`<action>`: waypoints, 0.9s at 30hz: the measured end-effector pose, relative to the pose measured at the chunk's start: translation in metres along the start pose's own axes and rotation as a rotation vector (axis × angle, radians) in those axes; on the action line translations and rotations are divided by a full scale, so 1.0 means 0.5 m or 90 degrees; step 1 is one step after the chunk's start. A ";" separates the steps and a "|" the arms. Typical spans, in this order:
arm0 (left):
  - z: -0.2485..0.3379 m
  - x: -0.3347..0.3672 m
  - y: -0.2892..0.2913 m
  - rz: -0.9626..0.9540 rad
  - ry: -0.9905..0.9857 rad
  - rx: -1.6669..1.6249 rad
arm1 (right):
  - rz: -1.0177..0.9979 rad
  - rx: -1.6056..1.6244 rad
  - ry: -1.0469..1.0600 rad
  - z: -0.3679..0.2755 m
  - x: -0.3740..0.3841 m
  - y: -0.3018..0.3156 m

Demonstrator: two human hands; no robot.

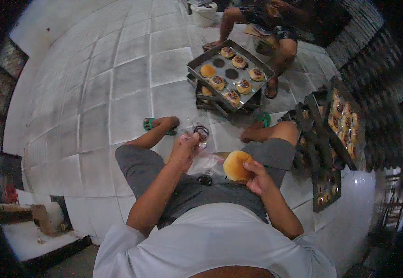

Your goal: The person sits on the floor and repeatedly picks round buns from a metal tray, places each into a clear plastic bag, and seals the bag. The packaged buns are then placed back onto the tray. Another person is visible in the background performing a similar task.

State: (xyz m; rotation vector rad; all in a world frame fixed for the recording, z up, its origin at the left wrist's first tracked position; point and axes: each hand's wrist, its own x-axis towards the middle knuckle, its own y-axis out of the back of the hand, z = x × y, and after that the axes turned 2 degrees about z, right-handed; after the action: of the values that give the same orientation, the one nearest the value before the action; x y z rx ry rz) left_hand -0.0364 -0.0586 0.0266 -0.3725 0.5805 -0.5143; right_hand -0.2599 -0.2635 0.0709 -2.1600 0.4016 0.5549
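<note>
A round golden bun (235, 166) is in my right hand (259, 178), its fingers closed around the bun's right side above my lap. My left hand (186, 147) pinches a clear plastic bag (202, 134) with dark print, held up between my knees. More clear plastic (202, 163) with a dark print lies on my lap below the hands. Ahead of my feet, a dark metal tray (203, 59) rests on other stacked trays. It carries several topped buns (217, 83), apparently in clear wrap, and one plain golden bun (208, 70).
Another person (287, 51) sits beyond the trays. At right, several dark trays (322, 134) of buns lean and overlap beside my knee. A white bucket (204, 15) stands at the back. Pale tiles (95, 120) cover the floor at left; a white ledge (30, 238) sits at lower left.
</note>
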 end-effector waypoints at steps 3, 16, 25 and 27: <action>-0.062 0.071 0.135 0.139 -0.090 0.140 | -0.055 -0.071 0.013 0.023 0.037 -0.015; 0.068 -0.004 -0.134 0.224 -0.095 -0.163 | 0.111 -0.619 0.720 -0.013 0.038 -0.227; 0.110 -0.091 -0.217 0.152 -0.321 -0.006 | 0.216 -0.207 0.612 -0.079 0.104 -0.235; 0.156 -0.100 -0.244 0.184 -0.171 -0.230 | 0.228 -0.054 0.573 -0.095 0.086 -0.240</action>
State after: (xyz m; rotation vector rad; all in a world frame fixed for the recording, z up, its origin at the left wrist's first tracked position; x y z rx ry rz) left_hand -0.0684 -0.1152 0.1656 -0.6769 0.4537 -0.0752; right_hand -0.1560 -0.2347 0.1535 -2.3321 1.2776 -0.2690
